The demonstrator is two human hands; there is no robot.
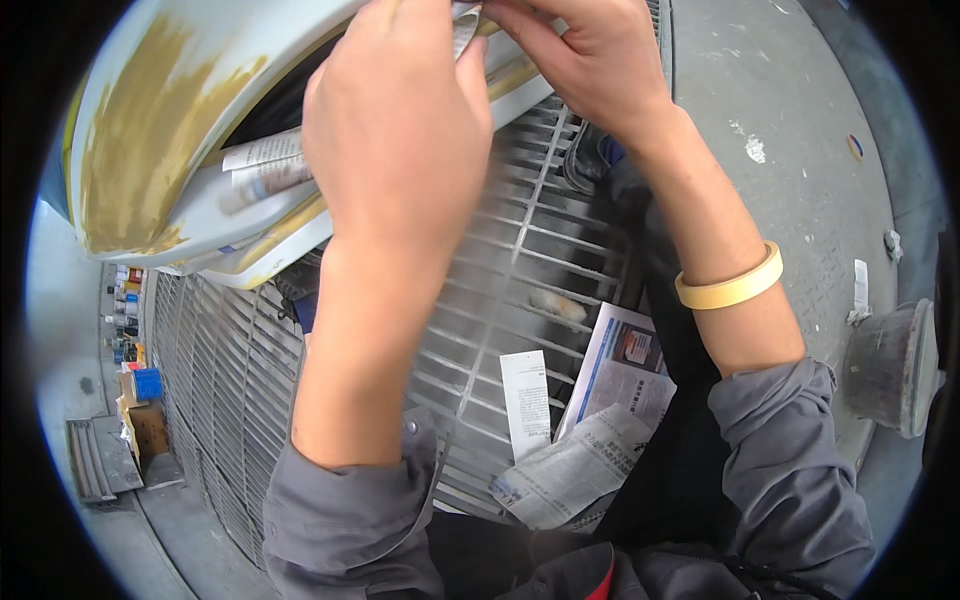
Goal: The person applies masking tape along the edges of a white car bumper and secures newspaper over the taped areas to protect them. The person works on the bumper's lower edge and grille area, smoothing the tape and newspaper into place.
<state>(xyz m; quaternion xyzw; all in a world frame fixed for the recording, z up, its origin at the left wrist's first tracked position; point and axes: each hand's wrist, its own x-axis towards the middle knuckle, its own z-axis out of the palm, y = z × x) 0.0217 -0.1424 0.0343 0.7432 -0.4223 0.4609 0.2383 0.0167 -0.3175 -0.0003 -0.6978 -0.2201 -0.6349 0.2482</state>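
Left hand (400, 130) partly obscures the patched panel (155, 145); right hand (595, 75) is adjacent. Grip on both: cannot be determined. Newspaper (585, 462) lies on metal grating (520, 240).

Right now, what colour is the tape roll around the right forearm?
The tape roll is pale yellow; best view: head.

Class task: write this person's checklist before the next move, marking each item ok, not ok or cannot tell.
1. Tape roll encircles the right forearm: ok.
2. Left hand and right hand fully in view: not ok, the upper edge cuts both off.
3. Grip on the paper piece between them: cannot tell.
4. Printed paper strip at the panel secured: cannot tell.
5. Newspaper sheets on the grating, seemingly within reach: ok.
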